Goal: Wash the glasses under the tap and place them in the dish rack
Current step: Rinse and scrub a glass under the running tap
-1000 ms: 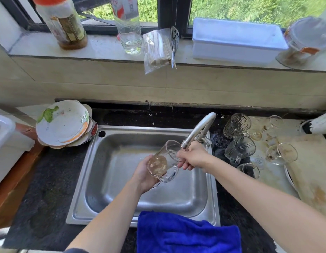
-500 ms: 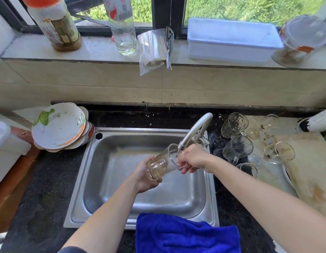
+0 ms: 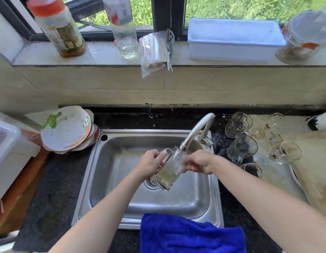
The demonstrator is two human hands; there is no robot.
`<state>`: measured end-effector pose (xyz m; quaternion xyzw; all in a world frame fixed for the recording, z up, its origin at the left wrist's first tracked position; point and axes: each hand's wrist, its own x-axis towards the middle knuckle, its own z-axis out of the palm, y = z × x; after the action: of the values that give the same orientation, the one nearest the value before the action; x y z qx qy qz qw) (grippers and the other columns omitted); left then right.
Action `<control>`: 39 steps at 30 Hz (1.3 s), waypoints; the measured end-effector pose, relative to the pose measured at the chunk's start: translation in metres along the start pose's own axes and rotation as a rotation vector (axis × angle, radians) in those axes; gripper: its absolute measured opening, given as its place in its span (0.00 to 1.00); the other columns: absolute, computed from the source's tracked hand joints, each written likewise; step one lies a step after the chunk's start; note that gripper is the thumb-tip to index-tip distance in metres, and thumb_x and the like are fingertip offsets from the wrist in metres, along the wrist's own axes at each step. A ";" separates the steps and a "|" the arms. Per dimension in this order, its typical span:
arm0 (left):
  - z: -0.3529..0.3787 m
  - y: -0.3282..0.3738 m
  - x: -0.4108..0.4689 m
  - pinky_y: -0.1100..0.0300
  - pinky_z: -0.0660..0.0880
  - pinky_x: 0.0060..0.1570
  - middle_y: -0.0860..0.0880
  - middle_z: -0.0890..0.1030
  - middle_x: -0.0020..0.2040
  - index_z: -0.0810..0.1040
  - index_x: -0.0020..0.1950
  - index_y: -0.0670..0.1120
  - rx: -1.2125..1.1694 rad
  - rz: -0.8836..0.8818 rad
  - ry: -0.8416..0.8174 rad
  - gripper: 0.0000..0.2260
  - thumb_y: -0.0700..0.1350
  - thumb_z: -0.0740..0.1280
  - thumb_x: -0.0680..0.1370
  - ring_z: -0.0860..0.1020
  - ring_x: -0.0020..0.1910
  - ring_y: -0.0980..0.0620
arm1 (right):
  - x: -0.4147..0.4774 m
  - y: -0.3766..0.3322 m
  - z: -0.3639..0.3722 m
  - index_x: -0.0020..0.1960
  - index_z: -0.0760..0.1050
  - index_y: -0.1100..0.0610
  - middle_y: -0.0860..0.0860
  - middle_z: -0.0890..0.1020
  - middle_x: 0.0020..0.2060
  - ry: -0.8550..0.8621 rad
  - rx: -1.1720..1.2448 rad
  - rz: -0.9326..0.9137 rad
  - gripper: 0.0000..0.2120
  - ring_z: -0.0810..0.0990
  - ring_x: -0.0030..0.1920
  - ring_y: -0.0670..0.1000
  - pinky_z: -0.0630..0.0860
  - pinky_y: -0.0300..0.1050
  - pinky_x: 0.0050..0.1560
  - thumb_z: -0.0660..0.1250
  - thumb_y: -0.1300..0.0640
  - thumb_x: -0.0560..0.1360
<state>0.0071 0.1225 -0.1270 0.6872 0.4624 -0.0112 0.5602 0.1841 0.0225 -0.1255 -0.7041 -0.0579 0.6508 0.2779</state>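
**Head view.** A handled glass (image 3: 169, 169) is held tilted over the sink (image 3: 89, 179). Its mouth is raised to the outlet of the tap (image 3: 196, 130), and its base hangs low above the drain (image 3: 149, 181), which it half covers.

- **Left hand** (image 3: 151, 162): the fingers curl round the handle side of the glass, and some of them lie behind it.
- **Right hand** (image 3: 199, 162): the fingers curl against the opposite wall near the rim, gripping it. The thumb cannot be made out.
- **Tap and contents:** the glass rim masks the tap's outlet. It cannot be told whether the cloudy contents are water or froth.
- **Near edge:** a blue cloth (image 3: 191, 234) drapes over the sink's near rim and is cut off by the bottom of the frame.
- **Left:** a white tub (image 3: 7, 148) is cropped by the frame edge. A stack of plates (image 3: 67, 129) overhangs the sink's far-left corner.
- **Right:** more glasses (image 3: 242, 148) crowd the counter just beside the tap base, some on their sides, next to a stained board (image 3: 319, 170).
- **Room to move:** bare steel of the basin shows to the left of the hands and below them.
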 end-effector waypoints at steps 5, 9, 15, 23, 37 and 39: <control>-0.012 0.008 0.003 0.60 0.71 0.25 0.45 0.79 0.32 0.74 0.38 0.42 0.091 -0.103 -0.025 0.19 0.54 0.59 0.81 0.73 0.27 0.48 | 0.000 0.001 0.010 0.54 0.77 0.61 0.57 0.82 0.41 -0.001 0.049 -0.028 0.10 0.83 0.33 0.52 0.73 0.37 0.23 0.61 0.56 0.78; -0.015 0.008 0.000 0.63 0.69 0.21 0.45 0.77 0.31 0.70 0.37 0.45 0.016 -0.221 -0.111 0.17 0.53 0.58 0.82 0.72 0.23 0.48 | -0.007 -0.004 0.011 0.61 0.76 0.60 0.58 0.82 0.46 -0.071 -0.020 -0.042 0.18 0.84 0.38 0.56 0.76 0.39 0.27 0.60 0.50 0.79; -0.015 -0.003 0.002 0.58 0.72 0.30 0.44 0.78 0.35 0.73 0.40 0.42 -0.094 -0.224 -0.137 0.17 0.54 0.59 0.81 0.74 0.28 0.48 | -0.017 -0.008 0.013 0.48 0.78 0.62 0.58 0.81 0.50 -0.126 -0.176 -0.218 0.17 0.84 0.43 0.57 0.83 0.47 0.41 0.71 0.47 0.74; -0.012 -0.028 0.022 0.49 0.78 0.43 0.35 0.78 0.53 0.73 0.55 0.40 -0.516 -0.520 -0.179 0.26 0.63 0.55 0.79 0.79 0.49 0.37 | -0.018 0.016 0.006 0.43 0.81 0.56 0.56 0.72 0.63 0.270 -0.891 -0.924 0.14 0.77 0.59 0.59 0.73 0.55 0.61 0.72 0.45 0.72; 0.047 0.003 0.082 0.50 0.75 0.53 0.43 0.82 0.46 0.80 0.47 0.45 -0.670 -0.447 -0.503 0.18 0.55 0.72 0.65 0.80 0.43 0.44 | -0.018 0.041 -0.023 0.39 0.80 0.58 0.60 0.73 0.67 0.415 -1.140 -1.351 0.06 0.74 0.53 0.47 0.76 0.39 0.47 0.74 0.56 0.71; 0.045 0.006 0.086 0.54 0.76 0.42 0.44 0.80 0.44 0.78 0.50 0.44 -0.790 -0.392 -0.445 0.17 0.52 0.70 0.65 0.78 0.38 0.45 | -0.017 0.045 -0.026 0.44 0.81 0.59 0.60 0.74 0.66 0.502 -1.123 -1.373 0.03 0.75 0.62 0.52 0.76 0.44 0.57 0.72 0.59 0.72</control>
<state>0.0825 0.1407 -0.1851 0.3031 0.4210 -0.0867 0.8505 0.1934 -0.0310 -0.1320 -0.6673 -0.7085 0.0474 0.2250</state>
